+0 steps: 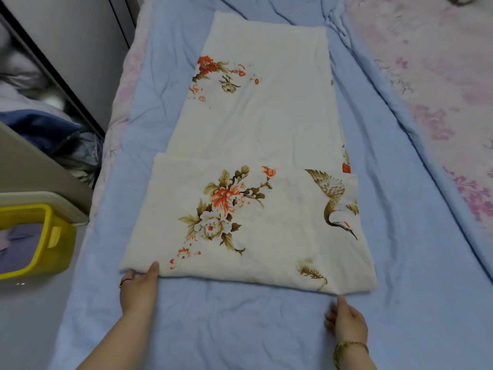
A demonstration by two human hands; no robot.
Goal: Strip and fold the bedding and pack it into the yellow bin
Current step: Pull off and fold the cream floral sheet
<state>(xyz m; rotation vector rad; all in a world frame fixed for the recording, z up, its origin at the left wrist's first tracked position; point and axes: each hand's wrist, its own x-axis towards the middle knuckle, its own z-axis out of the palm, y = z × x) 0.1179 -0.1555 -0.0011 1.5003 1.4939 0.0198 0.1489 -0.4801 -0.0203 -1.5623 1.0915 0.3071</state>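
Observation:
A white floral sheet (256, 145) with orange flowers and a crane print lies folded into a long strip on the blue quilt (400, 236) that covers the bed. Its near end is doubled over into a wider panel. My left hand (138, 287) pinches the near left corner, thumb on top of the cloth. My right hand (345, 319) is just below the near right edge, one fingertip reaching the hem and the other fingers loosely curled, holding nothing. The yellow bin (54, 236) stands on the floor left of the bed, with pale folded cloth inside.
A pink floral bedcover (440, 76) lies along the right side of the bed. To the left stand a grey cabinet (74, 36), a beige furniture edge (32, 169) and a heap of dark clothes (40, 124).

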